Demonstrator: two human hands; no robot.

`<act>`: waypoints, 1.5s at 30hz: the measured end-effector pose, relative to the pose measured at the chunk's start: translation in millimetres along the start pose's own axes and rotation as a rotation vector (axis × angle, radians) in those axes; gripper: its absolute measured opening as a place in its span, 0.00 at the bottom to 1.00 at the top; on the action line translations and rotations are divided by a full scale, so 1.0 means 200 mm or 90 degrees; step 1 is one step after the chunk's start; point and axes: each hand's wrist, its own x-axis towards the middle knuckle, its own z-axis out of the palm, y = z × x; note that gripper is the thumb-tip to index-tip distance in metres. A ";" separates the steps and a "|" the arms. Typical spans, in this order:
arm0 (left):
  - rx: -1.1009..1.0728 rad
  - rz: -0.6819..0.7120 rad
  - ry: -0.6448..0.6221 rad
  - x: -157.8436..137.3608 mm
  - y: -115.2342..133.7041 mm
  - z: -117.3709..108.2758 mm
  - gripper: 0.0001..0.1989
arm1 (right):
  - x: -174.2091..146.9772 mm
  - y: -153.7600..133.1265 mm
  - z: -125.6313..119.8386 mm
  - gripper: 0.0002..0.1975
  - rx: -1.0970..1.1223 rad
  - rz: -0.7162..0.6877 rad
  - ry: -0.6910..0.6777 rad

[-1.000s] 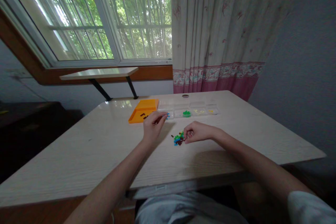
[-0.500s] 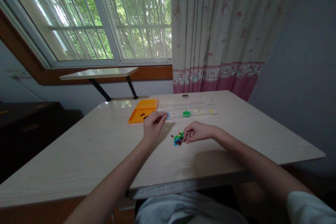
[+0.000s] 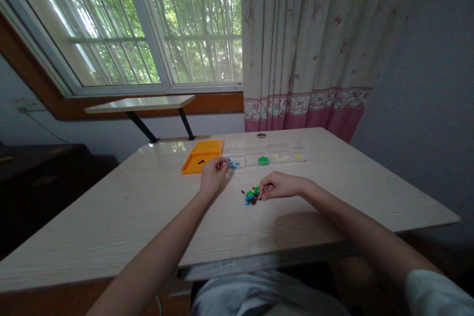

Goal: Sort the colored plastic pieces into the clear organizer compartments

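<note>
- Roughly near-right of the orange case (image 3: 207, 146): the mixed brick pile (image 3: 252, 195), jumbled, lacking one clear long axis.
- Directly left of the fingertips of the right hand (image 3: 280, 184), contact unclear; farther from the left hand (image 3: 212, 177), at the case's near-right corner.
- Fingers curled inward on both; cannot tell whether pinching any piece.

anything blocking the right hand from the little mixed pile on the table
Nothing visible does: the right hand is at the right edge of the mixed pile; whether it grips a piece, I cannot tell.
</note>
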 end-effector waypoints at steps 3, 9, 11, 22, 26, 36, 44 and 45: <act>0.052 -0.046 -0.019 0.02 -0.05 0.01 0.11 | 0.01 0.00 0.01 0.10 -0.008 -0.015 0.036; 0.070 -0.035 -0.026 0.02 -0.05 0.01 0.10 | 0.02 0.01 0.01 0.12 0.086 -0.031 0.159; 0.032 0.019 -0.048 0.01 -0.01 0.00 0.10 | 0.03 0.02 0.01 0.13 0.123 -0.021 0.203; -0.093 0.210 -0.202 -0.11 0.25 -0.01 0.09 | 0.09 0.06 0.04 0.16 0.209 0.010 0.297; -0.091 0.201 -0.199 -0.10 0.23 -0.02 0.09 | 0.10 0.05 0.05 0.16 0.181 0.017 0.317; -0.107 0.226 -0.216 -0.11 0.24 -0.02 0.07 | 0.11 0.04 0.04 0.14 0.073 -0.015 0.360; -0.107 0.215 -0.223 -0.11 0.22 -0.01 0.08 | 0.12 0.06 0.06 0.14 0.031 -0.007 0.354; -0.106 0.217 -0.226 -0.11 0.22 -0.01 0.08 | 0.12 0.06 0.06 0.14 0.024 -0.006 0.354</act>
